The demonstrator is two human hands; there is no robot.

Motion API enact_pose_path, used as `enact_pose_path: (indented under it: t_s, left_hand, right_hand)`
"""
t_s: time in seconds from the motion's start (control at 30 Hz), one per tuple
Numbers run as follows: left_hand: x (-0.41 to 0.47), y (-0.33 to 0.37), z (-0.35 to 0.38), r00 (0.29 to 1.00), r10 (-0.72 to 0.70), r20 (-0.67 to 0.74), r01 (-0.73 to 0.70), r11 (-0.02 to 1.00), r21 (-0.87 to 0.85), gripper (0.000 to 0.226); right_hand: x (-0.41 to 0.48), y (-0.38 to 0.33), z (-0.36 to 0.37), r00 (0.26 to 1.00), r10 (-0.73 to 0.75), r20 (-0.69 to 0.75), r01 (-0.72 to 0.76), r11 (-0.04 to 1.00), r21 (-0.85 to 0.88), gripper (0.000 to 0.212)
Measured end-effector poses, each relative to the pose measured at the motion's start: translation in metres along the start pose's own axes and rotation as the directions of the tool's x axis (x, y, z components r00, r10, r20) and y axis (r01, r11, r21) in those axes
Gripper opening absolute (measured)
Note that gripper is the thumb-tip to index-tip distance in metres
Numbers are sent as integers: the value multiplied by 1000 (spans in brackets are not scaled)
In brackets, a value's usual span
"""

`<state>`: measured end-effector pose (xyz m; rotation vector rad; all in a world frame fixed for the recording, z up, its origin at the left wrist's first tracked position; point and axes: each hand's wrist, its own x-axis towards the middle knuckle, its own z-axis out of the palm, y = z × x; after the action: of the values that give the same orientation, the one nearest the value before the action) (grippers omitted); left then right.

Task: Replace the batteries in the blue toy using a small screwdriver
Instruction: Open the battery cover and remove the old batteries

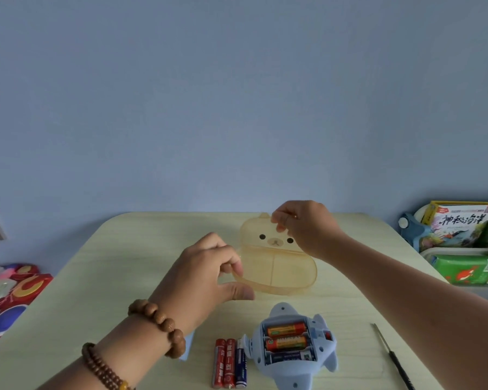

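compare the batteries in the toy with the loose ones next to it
The fitted batteries lie crosswise in the toy, in its open compartment; the loose batteries lie on the table, pointing toward the camera. The fitted batteries are two orange and one dark; the loose batteries are two red, one blue and white. Both sets number three.

Box: translucent amber plastic, glossy. Toy: matt blue plastic. Table: pale wood-grain laminate, smooth. Bracelet: brown wooden beads.
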<state>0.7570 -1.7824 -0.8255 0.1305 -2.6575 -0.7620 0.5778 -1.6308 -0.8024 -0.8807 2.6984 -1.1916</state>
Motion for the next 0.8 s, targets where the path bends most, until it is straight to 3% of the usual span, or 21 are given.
enact_pose_path:
  t_s: [0.17, 0.63, 0.8]
  left_hand:
    - [-4, -3, 6, 999, 0, 40, -2, 999, 51, 14]
    - [-7, -4, 18, 989, -57, 137, 48, 997, 62, 17]
    - [-8, -4, 17, 989, -61, 133, 57, 998, 35, 19]
  right_hand:
    - [4, 9, 13, 1000, 14, 10, -13, 1000, -16, 18]
    - [-3, 31, 35, 991, 104, 80, -101, 994, -41, 17]
    - [-3, 33, 31, 994, 68, 85, -64, 997, -49, 24]
